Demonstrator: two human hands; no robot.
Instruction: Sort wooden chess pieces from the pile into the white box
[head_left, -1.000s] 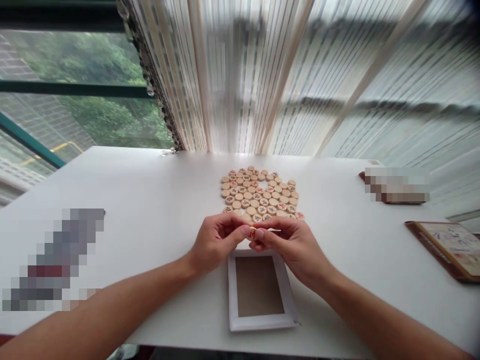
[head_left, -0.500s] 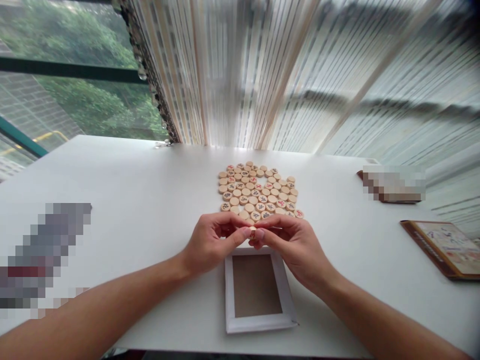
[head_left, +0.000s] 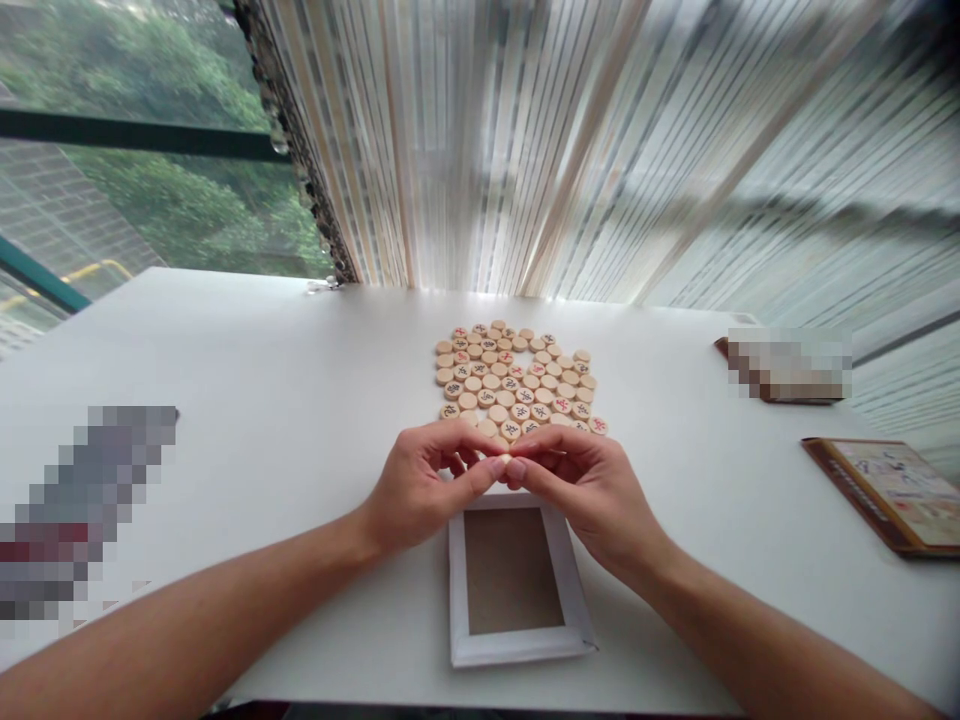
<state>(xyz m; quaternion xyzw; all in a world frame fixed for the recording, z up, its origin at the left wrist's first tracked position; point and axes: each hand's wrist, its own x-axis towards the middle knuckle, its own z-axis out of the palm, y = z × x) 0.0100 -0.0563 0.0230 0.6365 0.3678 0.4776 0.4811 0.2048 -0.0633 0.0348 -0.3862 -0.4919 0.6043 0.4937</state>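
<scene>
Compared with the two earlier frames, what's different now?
The small round piece has turned between the fingers of the left hand and right hand: its red marking showed earlier, but now only a pale surface does. Nothing was let go. The other pieces and white-rimmed frame stayed on the table; the camera view shifted slightly.
</scene>
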